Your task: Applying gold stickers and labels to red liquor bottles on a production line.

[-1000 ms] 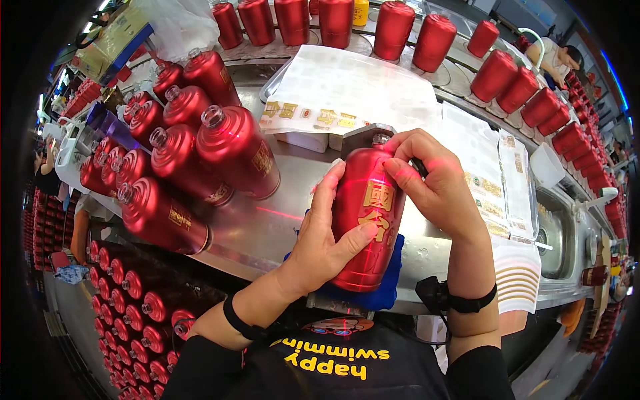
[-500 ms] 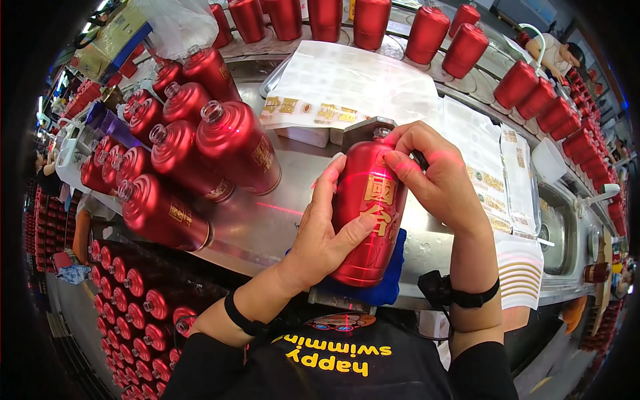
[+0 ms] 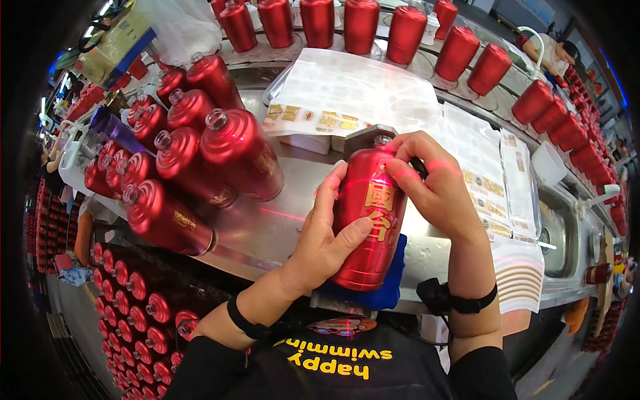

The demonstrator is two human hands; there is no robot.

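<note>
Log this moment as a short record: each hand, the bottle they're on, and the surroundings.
Left hand: against the bottle's left side, thumb across its front
Right hand: bent fingers at the bottle's shoulder
Bottle: red, gold characters, neck away from the person
Lower end: blue cloth
Left: red bottle group
Beyond: white sheets; bottle row
Right: sink

Left fisheye camera: head-mounted, facing down at close range. Left hand and right hand lie near dial centre; forearms enter from 7 and 5 o'clock.
</note>
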